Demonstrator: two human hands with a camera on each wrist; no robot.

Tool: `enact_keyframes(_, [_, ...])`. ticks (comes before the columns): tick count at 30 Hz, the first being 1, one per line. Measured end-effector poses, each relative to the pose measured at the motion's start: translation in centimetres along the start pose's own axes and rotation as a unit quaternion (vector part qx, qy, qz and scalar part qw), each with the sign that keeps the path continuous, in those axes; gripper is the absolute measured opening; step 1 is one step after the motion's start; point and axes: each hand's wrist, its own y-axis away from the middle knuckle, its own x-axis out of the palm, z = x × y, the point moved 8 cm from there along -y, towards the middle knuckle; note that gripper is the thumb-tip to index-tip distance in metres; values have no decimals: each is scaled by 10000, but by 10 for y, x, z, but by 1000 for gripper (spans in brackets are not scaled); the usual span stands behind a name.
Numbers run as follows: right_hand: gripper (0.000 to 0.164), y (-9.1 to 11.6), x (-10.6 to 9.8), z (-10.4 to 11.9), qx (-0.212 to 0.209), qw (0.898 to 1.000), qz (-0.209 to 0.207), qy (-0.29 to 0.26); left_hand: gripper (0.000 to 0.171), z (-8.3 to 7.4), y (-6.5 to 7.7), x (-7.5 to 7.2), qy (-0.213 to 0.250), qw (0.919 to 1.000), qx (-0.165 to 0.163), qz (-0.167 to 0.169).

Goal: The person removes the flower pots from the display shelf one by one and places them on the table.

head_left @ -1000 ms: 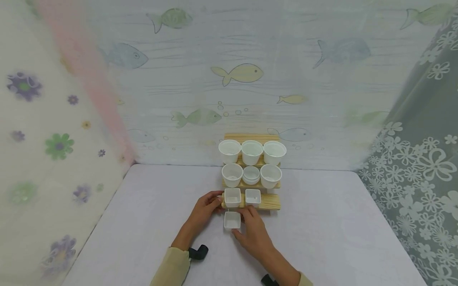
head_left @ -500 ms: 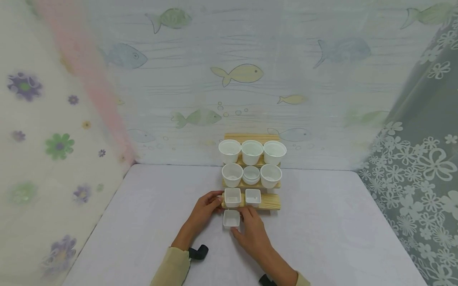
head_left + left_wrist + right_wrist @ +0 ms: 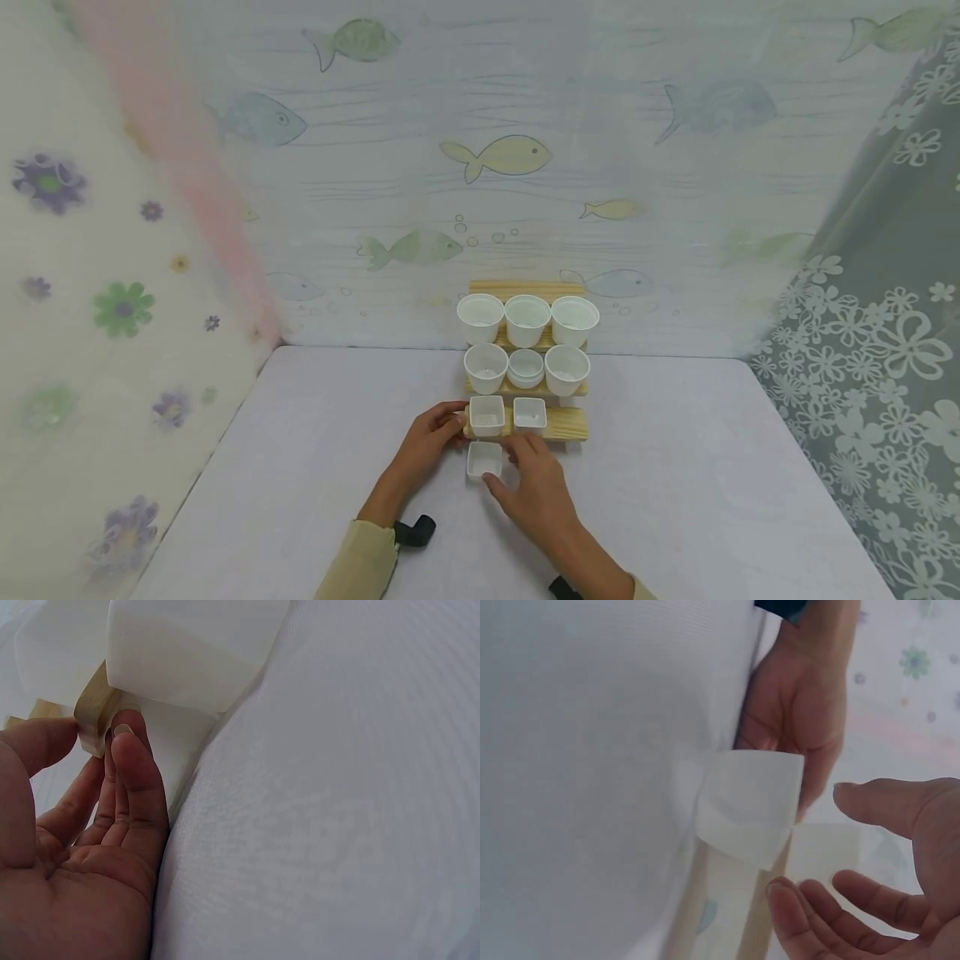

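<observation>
At the front of a stepped wooden rack [image 3: 567,424], a small white square cup [image 3: 483,458] stands on the white table. My left hand [image 3: 422,446] pinches the left end of the rack's lowest step; the left wrist view shows thumb and fingers on either side of the board's wooden end [image 3: 93,712]. Just right of the front cup is my right hand [image 3: 537,485]. Its fingers [image 3: 791,919] are spread and loosely bent beside the cup [image 3: 751,801] in the right wrist view, holding nothing. Two more square cups, a left one [image 3: 487,414] and a smaller one [image 3: 529,413], sit on the lowest step.
Round white cups fill the upper steps, three across the top [image 3: 528,320] and more on the middle step [image 3: 487,367]. White tabletop [image 3: 675,467] extends to both sides. A fish-patterned backdrop [image 3: 420,200] hangs behind the rack.
The front cup has shifted slightly back and left. My right thumb and fingers have loosened from it, and that hand has turned a little to the right. My left hand stays in place.
</observation>
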Motion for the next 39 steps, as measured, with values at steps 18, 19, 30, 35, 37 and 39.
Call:
enact_keyframes(18, [44, -13, -47, 0, -17, 9970, -767, -95, 36, 2, 0, -2, 18, 10000, -52, -26])
enact_keyframes(19, [44, -13, -49, 0, -25, 9968, -797, -60, 35, 3, 0, -2, 22, 10000, -49, -24])
enact_keyframes(30, [47, -14, -63, -3, 3, 9920, -1177, 450, 36, 4, -2, -2, 92, 9999, -70, 13])
enact_keyframes(35, [53, -16, -67, -9, 24, 9905, -1278, 509, 37, 7, -3, -1, 77, 9999, -71, 28])
enact_keyframes(37, [55, -16, -68, -10, -8, 9901, -1322, 477, 37, 7, -3, -1, 76, 9999, -70, 31])
enact_keyframes(39, [56, -17, -69, -13, -29, 9898, -1350, 452, 36, 7, -4, -1, 69, 9999, -71, 29])
